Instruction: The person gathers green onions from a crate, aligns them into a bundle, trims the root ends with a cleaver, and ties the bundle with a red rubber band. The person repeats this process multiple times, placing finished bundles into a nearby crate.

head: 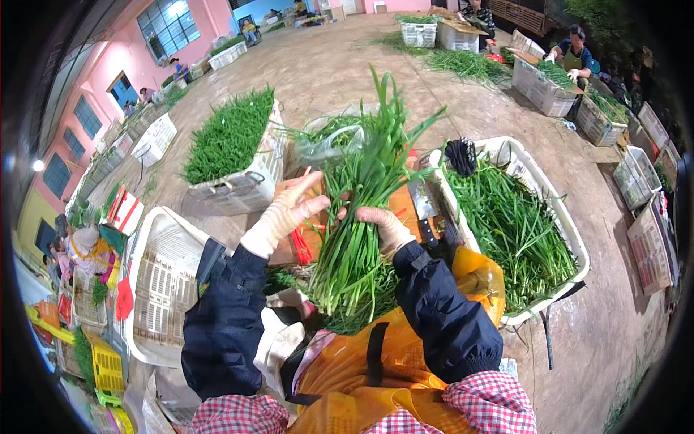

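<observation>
My right hand [384, 228] is closed round a loose bunch of garlic chives [358, 233], leaf tips pointing away from me and pale stem ends towards my lap. My left hand [290, 209], in a light ribbed glove, is beside the bunch with its thumb and fingers apart; whether it touches the leaves I cannot tell. Beneath the hands is an orange-brown board [282, 250], partly hidden by the bunch. Red ties [300, 247] lie on it near my left hand. A cleaver [424, 203] with a black handle lies on its right side.
A white plastic crate [558, 203] of loose chives stands right, with black ties [461, 154] over its rim. A crate [238, 195] packed with upright chives stands ahead left. Beyond the board is a clear plastic bag [331, 146]. An empty-looking crate [162, 282] stands left. Another person [574, 54] works far right.
</observation>
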The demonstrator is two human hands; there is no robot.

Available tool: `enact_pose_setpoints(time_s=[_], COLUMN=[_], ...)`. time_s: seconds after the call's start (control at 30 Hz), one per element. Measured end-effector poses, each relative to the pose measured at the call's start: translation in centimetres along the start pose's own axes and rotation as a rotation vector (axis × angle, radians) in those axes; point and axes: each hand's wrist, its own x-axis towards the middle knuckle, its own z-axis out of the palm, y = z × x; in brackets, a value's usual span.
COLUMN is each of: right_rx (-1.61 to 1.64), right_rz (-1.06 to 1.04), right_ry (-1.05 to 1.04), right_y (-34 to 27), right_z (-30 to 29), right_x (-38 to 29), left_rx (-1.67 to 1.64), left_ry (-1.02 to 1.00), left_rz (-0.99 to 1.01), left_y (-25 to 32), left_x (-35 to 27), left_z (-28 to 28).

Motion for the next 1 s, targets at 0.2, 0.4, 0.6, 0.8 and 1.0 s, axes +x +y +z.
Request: enact_pose_setpoints(time_s=[0.2, 0.4, 0.6, 0.8, 1.0], right_rx=[-0.154, -0.455, -0.751, -0.720, -0.593], right_rz=[0.323, 0.205, 0.315, 0.603, 0.478], right_ry=[-0.011, -0.102, -0.131, 0.078, 0.001], right_y=[1.5, 3.5, 4.8, 7.0, 5.0], right_z=[0.2, 0.5, -3.6, -6.0, -6.9], right_x=[2.0, 3.4, -0.6, -4.0, -7.0], left_rx=[-0.276, -0.611, -0.977, -1.182, -1.109], left_ry=[-0.245, -0.202, 0.079, 0.379, 0.425], left_rz=[-0.237, -0.421, -0.334, -0.213, -0.139], left_y=[1.1, 1.5, -0.6, -3.8, -5.8], left_x=[1.2, -0.6, -2.8, -7.1, -10.2], left_z=[1.2, 0.8, -4.3, -9.3, -11.8])
